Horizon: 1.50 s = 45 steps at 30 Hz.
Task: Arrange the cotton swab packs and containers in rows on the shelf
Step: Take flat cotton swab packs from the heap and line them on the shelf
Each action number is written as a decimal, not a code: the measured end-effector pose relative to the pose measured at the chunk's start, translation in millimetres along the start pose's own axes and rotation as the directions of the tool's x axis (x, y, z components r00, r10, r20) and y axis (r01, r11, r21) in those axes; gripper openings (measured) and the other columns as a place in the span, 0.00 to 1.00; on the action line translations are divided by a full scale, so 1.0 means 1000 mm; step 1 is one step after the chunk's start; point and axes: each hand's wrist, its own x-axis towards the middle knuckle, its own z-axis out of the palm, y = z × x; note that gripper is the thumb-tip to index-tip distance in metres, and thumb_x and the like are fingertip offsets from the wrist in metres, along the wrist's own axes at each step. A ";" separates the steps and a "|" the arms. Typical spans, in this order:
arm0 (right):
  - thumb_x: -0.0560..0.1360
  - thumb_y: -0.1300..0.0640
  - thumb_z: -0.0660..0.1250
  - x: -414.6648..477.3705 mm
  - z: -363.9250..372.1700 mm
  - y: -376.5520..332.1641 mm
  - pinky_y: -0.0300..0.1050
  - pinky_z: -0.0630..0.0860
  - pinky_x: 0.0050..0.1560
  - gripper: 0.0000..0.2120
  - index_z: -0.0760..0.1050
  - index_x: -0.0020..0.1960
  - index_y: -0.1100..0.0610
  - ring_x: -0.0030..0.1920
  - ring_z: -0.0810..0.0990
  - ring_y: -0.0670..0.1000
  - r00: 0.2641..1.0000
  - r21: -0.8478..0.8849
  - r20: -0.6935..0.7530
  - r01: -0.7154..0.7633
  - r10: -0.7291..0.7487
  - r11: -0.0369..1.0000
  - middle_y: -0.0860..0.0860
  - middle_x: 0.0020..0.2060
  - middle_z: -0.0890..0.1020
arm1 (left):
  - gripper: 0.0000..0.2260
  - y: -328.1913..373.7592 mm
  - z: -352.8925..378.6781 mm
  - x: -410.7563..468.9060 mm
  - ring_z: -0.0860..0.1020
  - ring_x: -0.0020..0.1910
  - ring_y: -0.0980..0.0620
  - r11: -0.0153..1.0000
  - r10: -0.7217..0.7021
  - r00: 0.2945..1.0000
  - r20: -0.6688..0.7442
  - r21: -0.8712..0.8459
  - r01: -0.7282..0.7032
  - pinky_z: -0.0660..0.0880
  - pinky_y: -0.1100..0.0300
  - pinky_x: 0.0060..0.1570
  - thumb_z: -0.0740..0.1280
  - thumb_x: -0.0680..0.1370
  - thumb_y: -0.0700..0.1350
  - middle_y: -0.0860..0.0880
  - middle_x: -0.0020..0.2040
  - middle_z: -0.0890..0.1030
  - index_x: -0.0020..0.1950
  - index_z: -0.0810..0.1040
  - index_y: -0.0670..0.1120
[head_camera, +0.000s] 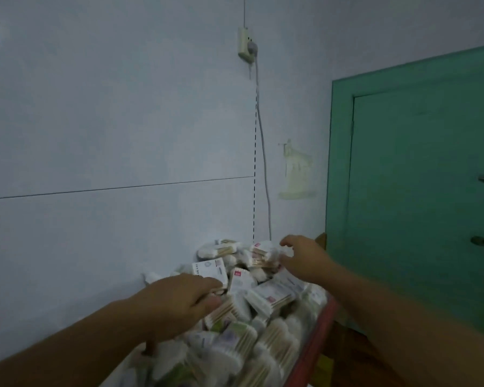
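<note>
You are working over a shelf (317, 337) that is running away from you along the pale wall (109, 121). The cotton swab packs (266, 300) are lying in a loose heap on it, not yet set in rows. The heap is filling the shelf from the wall side to its red front lip, and the packs are leaning on and overlapping one another.

Your right hand (305, 259) is reaching to the far end of the heap. Its grip is narrow: the fingertips above and the thumb below are pinching the clear wrap of the far pack (259, 255), which is sitting on top of the heap near the wall.

Your left hand (176, 303) is pressing into the middle of the heap, just below a white labelled pack (211, 270). Its fingers are curling with the thumb tucked under. Motion blur is hiding the fingertips, so you cannot tell whether this grip is holding a pack.

The space above the heap is standing open up to the wall socket (246, 46). A grey cable (264, 152) is hanging from the socket down the wall to the far end of the heap. On your right, the red lip is marking the shelf's open side. A wooden corner (320, 240) is showing just behind your right hand, and a green door (417, 191) is standing beyond it, apart from the shelf.
</note>
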 end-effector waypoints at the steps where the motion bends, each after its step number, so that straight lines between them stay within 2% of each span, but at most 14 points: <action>1: 0.77 0.48 0.64 0.013 0.004 0.005 0.44 0.70 0.59 0.22 0.70 0.68 0.54 0.62 0.74 0.52 1.000 0.012 -0.007 0.012 -0.012 1.000 0.53 0.65 0.73 | 0.18 0.003 0.003 0.013 0.73 0.59 0.58 1.000 -0.018 1.000 0.007 -0.022 0.018 0.69 0.58 0.60 0.52 0.81 0.61 0.60 0.60 0.76 0.64 0.73 0.56; 5: 0.73 0.42 0.67 0.047 0.016 0.023 0.43 0.70 0.61 0.25 0.71 0.68 0.50 0.63 0.74 0.50 0.984 -0.037 0.139 0.115 -0.109 0.993 0.49 0.65 0.75 | 0.17 0.015 0.019 0.059 0.77 0.44 0.55 0.931 -0.130 0.989 -0.071 -0.353 0.098 0.74 0.55 0.50 0.54 0.82 0.56 0.54 0.42 0.80 0.43 0.76 0.49; 12: 0.73 0.54 0.71 0.054 0.024 0.052 0.38 0.75 0.53 0.06 0.82 0.50 0.49 0.46 0.79 0.41 0.958 0.226 -0.097 0.287 -0.271 0.931 0.41 0.45 0.82 | 0.16 0.020 0.028 0.093 0.81 0.32 0.47 0.257 -0.530 0.838 0.127 -0.918 0.302 0.74 0.60 0.29 0.64 0.78 0.51 0.42 0.38 0.84 0.48 0.81 0.39; 14: 0.72 0.55 0.74 0.049 0.027 0.040 0.34 0.73 0.53 0.05 0.83 0.48 0.51 0.46 0.78 0.39 0.898 0.332 -0.254 0.429 -0.359 0.840 0.39 0.42 0.81 | 0.22 0.022 0.030 0.095 0.83 0.37 0.43 0.047 -0.538 0.808 0.239 -0.949 0.312 0.79 0.55 0.34 0.65 0.71 0.56 0.41 0.42 0.85 0.52 0.79 0.39; 17: 0.69 0.57 0.75 0.042 0.036 0.007 0.35 0.73 0.53 0.06 0.85 0.45 0.55 0.46 0.81 0.43 0.671 0.295 -0.370 0.740 -0.642 0.604 0.46 0.45 0.85 | 0.24 0.021 0.036 0.091 0.83 0.48 0.42 -0.122 -0.542 0.804 0.244 -0.970 0.213 0.80 0.46 0.48 0.69 0.67 0.54 0.40 0.51 0.84 0.58 0.78 0.42; 19: 0.69 0.59 0.73 0.041 0.045 -0.014 0.37 0.77 0.51 0.06 0.85 0.45 0.55 0.46 0.82 0.45 0.554 0.418 -0.260 0.803 -0.791 0.424 0.47 0.46 0.85 | 0.21 0.017 0.037 0.086 0.83 0.46 0.40 -0.126 -0.601 0.786 0.144 -0.988 0.084 0.82 0.47 0.44 0.71 0.68 0.45 0.37 0.52 0.83 0.60 0.79 0.40; 21: 0.70 0.60 0.72 0.053 0.050 -0.026 0.40 0.78 0.45 0.06 0.85 0.46 0.56 0.43 0.82 0.42 0.589 0.571 -0.193 0.718 -0.785 0.398 0.46 0.44 0.85 | 0.17 0.010 0.034 0.078 0.83 0.36 0.41 -0.102 -0.699 0.711 0.072 -0.995 0.000 0.80 0.54 0.28 0.68 0.72 0.36 0.34 0.48 0.82 0.61 0.77 0.37; 24: 0.73 0.61 0.68 0.090 0.058 -0.030 0.41 0.76 0.50 0.08 0.84 0.49 0.54 0.45 0.80 0.39 0.801 0.607 -0.129 0.530 -0.584 0.592 0.42 0.43 0.83 | 0.11 -0.006 0.031 0.068 0.83 0.33 0.43 -0.121 -0.807 0.587 0.069 -0.991 -0.050 0.78 0.57 0.25 0.65 0.75 0.34 0.36 0.44 0.84 0.57 0.78 0.37; 28: 0.73 0.57 0.65 0.120 0.080 -0.036 0.41 0.71 0.53 0.12 0.80 0.55 0.55 0.56 0.77 0.52 0.834 0.203 0.143 0.502 -0.532 0.841 0.50 0.53 0.81 | 0.10 -0.011 0.037 0.064 0.85 0.38 0.43 -0.165 -0.834 0.542 0.101 -0.984 -0.070 0.80 0.56 0.30 0.66 0.75 0.34 0.37 0.45 0.85 0.56 0.77 0.38; 32: 0.72 0.51 0.65 0.116 0.088 -0.041 0.41 0.65 0.43 0.08 0.82 0.45 0.51 0.44 0.79 0.49 0.822 0.059 -0.042 0.570 -0.568 0.820 0.48 0.40 0.83 | 0.15 -0.013 0.042 0.064 0.83 0.43 0.39 -0.256 -0.799 0.593 0.106 -0.951 -0.175 0.82 0.48 0.39 0.59 0.75 0.29 0.35 0.51 0.83 0.59 0.75 0.37; 36: 0.72 0.43 0.68 0.096 0.079 -0.051 0.30 0.66 0.41 0.12 0.82 0.45 0.50 0.41 0.77 0.44 0.774 0.415 -0.297 0.632 -0.559 0.655 0.43 0.39 0.81 | 0.22 -0.014 0.040 0.066 0.83 0.47 0.39 -0.265 -0.754 0.657 0.031 -0.929 -0.259 0.80 0.49 0.47 0.62 0.68 0.26 0.34 0.54 0.82 0.61 0.74 0.37; 40: 0.73 0.45 0.70 0.076 0.089 -0.063 0.40 0.72 0.51 0.15 0.82 0.55 0.51 0.50 0.77 0.44 0.591 0.469 -0.115 0.741 -0.799 0.481 0.45 0.50 0.81 | 0.23 -0.012 0.044 0.064 0.83 0.48 0.44 -0.169 -0.729 0.684 -0.034 -0.959 -0.227 0.81 0.55 0.48 0.72 0.68 0.33 0.38 0.54 0.82 0.63 0.74 0.40; 43: 0.76 0.53 0.66 0.083 0.092 -0.058 0.43 0.75 0.55 0.10 0.82 0.53 0.54 0.49 0.80 0.45 0.716 0.589 -0.172 0.625 -0.677 0.512 0.47 0.49 0.83 | 0.17 -0.018 0.045 0.065 0.84 0.49 0.44 -0.162 -0.813 0.583 0.005 -0.963 -0.217 0.82 0.55 0.41 0.68 0.73 0.37 0.39 0.53 0.84 0.62 0.75 0.41; 45: 0.75 0.54 0.66 0.087 0.096 -0.057 0.48 0.73 0.56 0.09 0.80 0.54 0.53 0.50 0.78 0.49 0.752 0.428 -0.236 0.649 -0.616 0.629 0.49 0.50 0.82 | 0.19 -0.020 0.042 0.067 0.83 0.50 0.43 -0.162 -0.821 0.571 0.002 -0.960 -0.230 0.82 0.54 0.40 0.68 0.73 0.37 0.39 0.54 0.83 0.63 0.74 0.42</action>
